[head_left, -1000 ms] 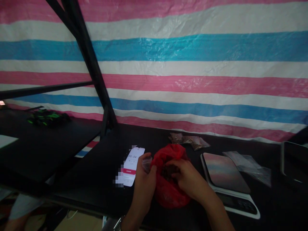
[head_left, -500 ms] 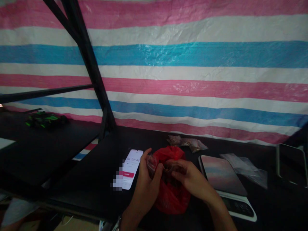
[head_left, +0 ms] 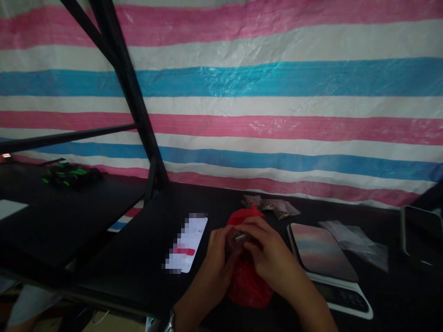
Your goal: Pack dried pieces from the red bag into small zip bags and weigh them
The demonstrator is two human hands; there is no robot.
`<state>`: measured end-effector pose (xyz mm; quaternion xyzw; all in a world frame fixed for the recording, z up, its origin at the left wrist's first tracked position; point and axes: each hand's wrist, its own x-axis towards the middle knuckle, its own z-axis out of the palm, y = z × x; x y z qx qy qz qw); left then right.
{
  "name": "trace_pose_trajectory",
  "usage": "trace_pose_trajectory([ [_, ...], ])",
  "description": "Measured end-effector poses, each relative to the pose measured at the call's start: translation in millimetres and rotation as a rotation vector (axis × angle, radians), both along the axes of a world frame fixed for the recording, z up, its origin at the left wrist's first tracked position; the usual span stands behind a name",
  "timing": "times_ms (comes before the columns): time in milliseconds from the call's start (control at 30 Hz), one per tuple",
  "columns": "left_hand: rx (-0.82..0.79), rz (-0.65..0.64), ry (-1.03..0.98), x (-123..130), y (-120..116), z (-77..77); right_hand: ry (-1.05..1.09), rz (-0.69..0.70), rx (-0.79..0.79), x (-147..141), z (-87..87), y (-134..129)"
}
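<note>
My left hand (head_left: pixel 217 258) is closed around a small clear plastic bag (head_left: pixel 236 237), held over the red plastic bag (head_left: pixel 249 287). The fingers of my right hand (head_left: pixel 269 244) are bent together at the small bag's mouth; what they pinch, if anything, is hidden. Beneath both hands the red bag lies on the black table, its opening mostly covered by them. Just behind it are several small clear bags (head_left: pixel 272 204) with brownish contents. To the right of my right hand sits a flat scale (head_left: pixel 321 251) with a dark display.
Flat clear bags (head_left: pixel 360 243) lie beside the scale. A lit phone (head_left: pixel 195 242) is left of my hands, and a dark framed device (head_left: pixel 422 233) is at far right. Black metal posts (head_left: pixel 138 110) and a green-black toy car (head_left: pixel 71 175) are on the left. Striped sheeting (head_left: pixel 277 106) hangs behind.
My right hand has moved from the red bag's opening up to the small clear bag in my left hand. Both hands are closer together. The view has shifted slightly.
</note>
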<state>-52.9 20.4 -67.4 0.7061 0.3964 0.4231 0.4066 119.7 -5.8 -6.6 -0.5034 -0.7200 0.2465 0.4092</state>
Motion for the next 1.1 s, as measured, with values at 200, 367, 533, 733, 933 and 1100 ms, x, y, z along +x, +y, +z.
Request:
trace_pose_trajectory([
  [200,0.006,-0.039,0.011,2.1,-1.5,6.0,-0.170,0.039,0.044,-5.3,7.9,-2.9],
  [367,0.019,-0.024,-0.005,-1.1,0.1,6.7,-0.111,0.007,0.098,-5.3,9.3,-4.3],
  [533,0.137,0.078,0.015,-6.3,2.8,0.4,-0.091,-0.040,0.134,-9.1,5.7,-3.0],
  [733,0.065,0.308,-0.016,-7.1,-0.9,9.3,-0.088,-0.090,0.056,13.4,5.4,-5.2],
  [933,-0.254,0.500,0.033,-0.6,-27.6,20.9,-0.231,-0.133,-0.297,31.0,1.7,-15.7],
  [1100,-0.433,0.448,0.125,4.8,-48.2,14.2,-0.221,-0.017,-0.347,17.7,13.6,-24.3],
])
